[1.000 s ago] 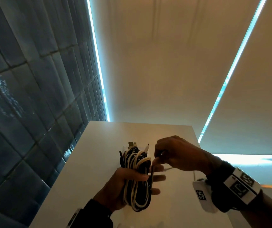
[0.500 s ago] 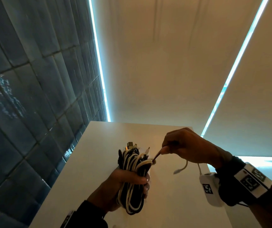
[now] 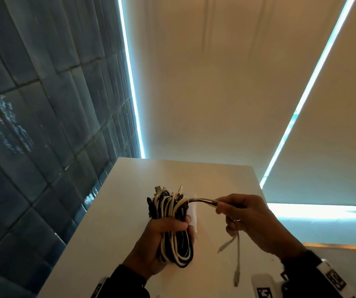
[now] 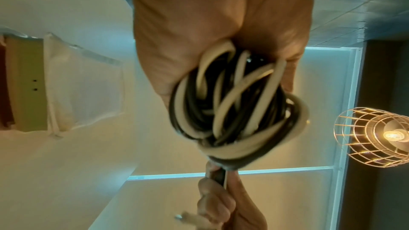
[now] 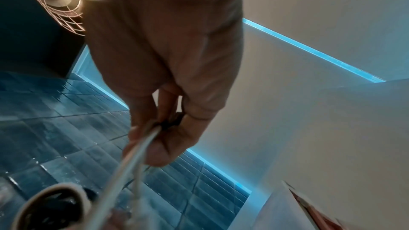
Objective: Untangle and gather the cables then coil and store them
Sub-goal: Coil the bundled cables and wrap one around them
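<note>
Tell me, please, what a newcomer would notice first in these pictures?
First, the bundle of black and white cables gripped in the left hand at the centre of the head view, above a white table. Next, the right hand beside it, pulling the loose ends out sideways. In the left wrist view, a lit wire-cage lamp glows at the right.

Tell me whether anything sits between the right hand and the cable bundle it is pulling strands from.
Nothing visible does. The right hand pinches strands that run straight across open air to the cable bundle, which the left hand grips above the white surface.
</note>
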The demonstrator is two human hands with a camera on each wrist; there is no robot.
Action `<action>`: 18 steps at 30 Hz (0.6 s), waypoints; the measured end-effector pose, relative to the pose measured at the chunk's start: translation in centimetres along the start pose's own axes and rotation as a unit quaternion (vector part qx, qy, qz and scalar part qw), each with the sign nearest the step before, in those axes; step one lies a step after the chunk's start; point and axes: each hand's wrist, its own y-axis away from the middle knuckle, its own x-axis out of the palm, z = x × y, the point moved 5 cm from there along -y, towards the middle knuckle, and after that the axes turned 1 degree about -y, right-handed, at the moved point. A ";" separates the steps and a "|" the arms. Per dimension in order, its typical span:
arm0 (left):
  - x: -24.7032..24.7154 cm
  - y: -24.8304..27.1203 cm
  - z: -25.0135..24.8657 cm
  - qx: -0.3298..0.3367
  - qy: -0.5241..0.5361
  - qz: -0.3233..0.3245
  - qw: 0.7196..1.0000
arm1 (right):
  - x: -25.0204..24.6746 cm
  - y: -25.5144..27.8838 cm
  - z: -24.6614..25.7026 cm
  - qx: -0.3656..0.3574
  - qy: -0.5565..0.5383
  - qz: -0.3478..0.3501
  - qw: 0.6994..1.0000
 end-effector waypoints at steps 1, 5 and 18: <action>-0.1 -0.2 0.2 0.002 0.012 -0.009 1.000 | 0.0 0.1 -0.4 0.005 -0.013 -0.016 1.000; -0.2 -0.7 0.3 0.033 0.017 -0.054 0.998 | 0.6 0.8 -2.2 0.029 -0.049 -0.040 0.998; -0.6 -2.3 0.9 0.101 0.001 -0.121 0.987 | 5.5 2.2 0.3 -0.095 0.045 -0.117 0.987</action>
